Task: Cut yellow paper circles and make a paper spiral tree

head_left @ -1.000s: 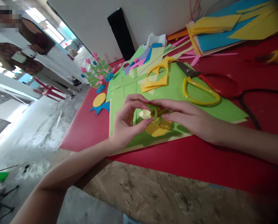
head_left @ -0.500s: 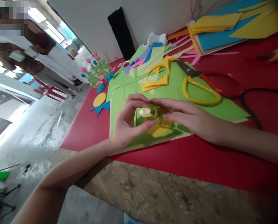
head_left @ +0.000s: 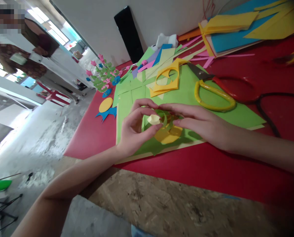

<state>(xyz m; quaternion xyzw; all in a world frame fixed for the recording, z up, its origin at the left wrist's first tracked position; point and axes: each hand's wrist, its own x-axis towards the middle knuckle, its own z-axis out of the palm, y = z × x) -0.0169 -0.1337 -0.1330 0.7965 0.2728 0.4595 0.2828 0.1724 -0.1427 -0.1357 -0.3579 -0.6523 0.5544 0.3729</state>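
Note:
A small paper flower is between my hands, with a pale yellow bud, a curled green paper strip and a round yellow paper base. My left hand curves round the bud side, its thumb and fingers closed on the flower. From the other side my right hand pinches the green strip, thumb below and fingers above; its exact contact is partly hidden. Under both hands lie green paper sheets. Scissors with one yellow and one red handle rest just beyond my right hand.
Finished paper flowers stand at the table's left edge, near yellow discs and a blue cutout. A phone leans on the wall. Paper scraps and folded sheets lie behind. People stand at the far left.
My left thumb has shifted slightly up towards the bud, and the yellow base is a little more exposed. Both hands keep their hold; otherwise the view has barely shifted.

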